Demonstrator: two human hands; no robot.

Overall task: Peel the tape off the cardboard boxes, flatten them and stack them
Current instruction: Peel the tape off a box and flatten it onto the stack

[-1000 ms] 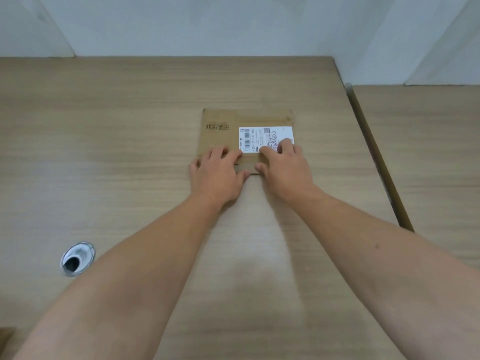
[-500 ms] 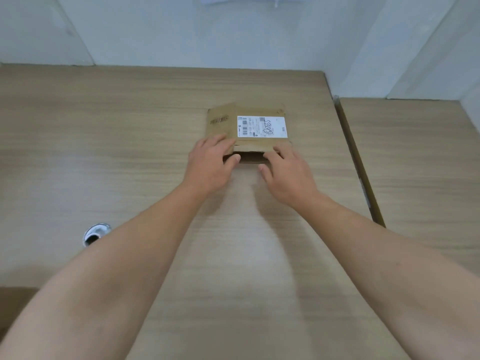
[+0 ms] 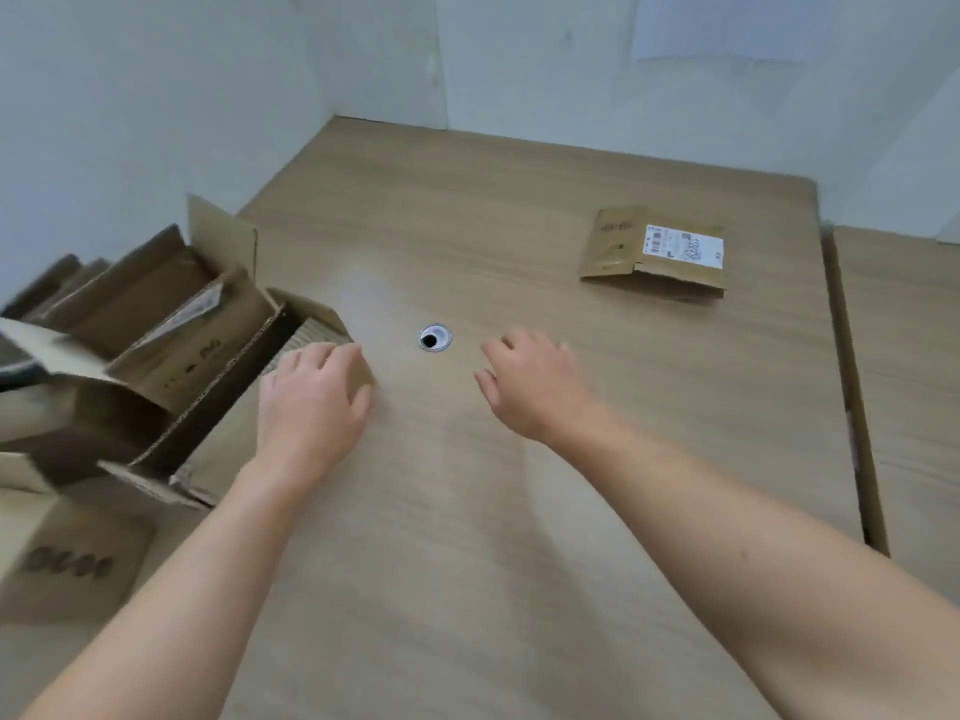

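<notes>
Wooden table [image 3: 519, 537] across most of the view. At its left edge, a jumble of open boxes [image 3: 130, 330], flaps up, blurred. Far right on the table, well apart from both hands: flat box [image 3: 618, 252], lying down, white label [image 3: 683, 245] upward. Left hand [image 3: 311, 402] down on the nearest flap [image 3: 317, 324] of the jumble, fingers bent over its edge; gripping or merely resting, cannot tell. Right hand [image 3: 535, 387] above bare table, fingers loosely curled, holding nothing. Between the hands, slightly beyond: small metal-ringed hole [image 3: 435, 338].
</notes>
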